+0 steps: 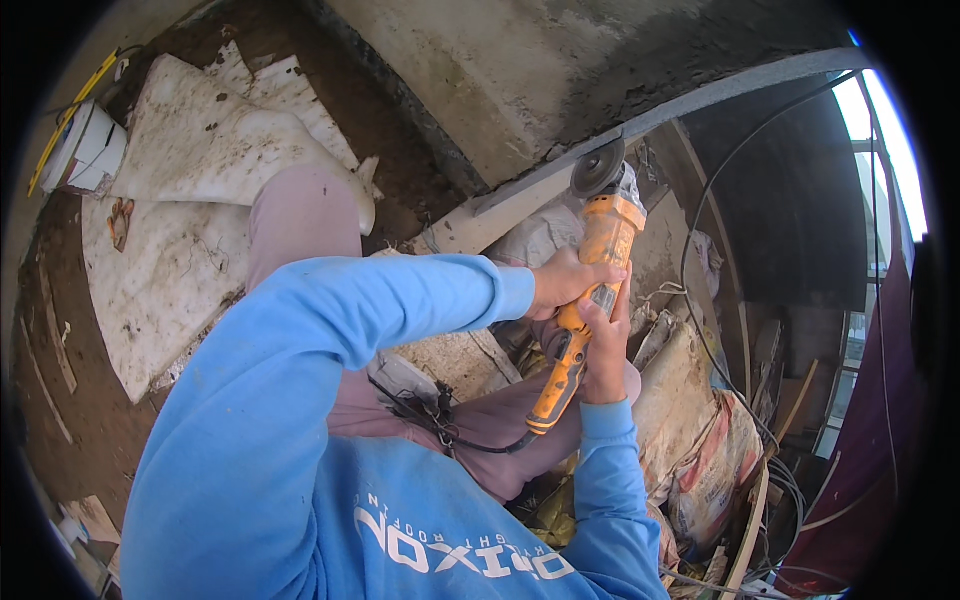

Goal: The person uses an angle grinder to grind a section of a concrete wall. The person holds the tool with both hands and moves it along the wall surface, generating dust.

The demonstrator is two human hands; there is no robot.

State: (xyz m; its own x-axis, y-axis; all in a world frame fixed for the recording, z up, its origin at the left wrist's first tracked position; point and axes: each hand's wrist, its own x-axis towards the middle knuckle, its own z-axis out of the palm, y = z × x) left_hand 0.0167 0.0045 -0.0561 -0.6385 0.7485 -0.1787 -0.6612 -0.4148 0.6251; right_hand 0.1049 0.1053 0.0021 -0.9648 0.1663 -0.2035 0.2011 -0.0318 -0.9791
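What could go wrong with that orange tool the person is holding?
The left hand and right hand are bare on the orange grinder, so if its disc slipped, fingers might get cut. I can't tell if it's spinning.

The disc looks close to the long grey edge, so it might catch and jerk.

The black cord runs across the person's leg and could snag.

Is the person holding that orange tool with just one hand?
No, the left hand and the right hand are both wrapped around the orange angle grinder.
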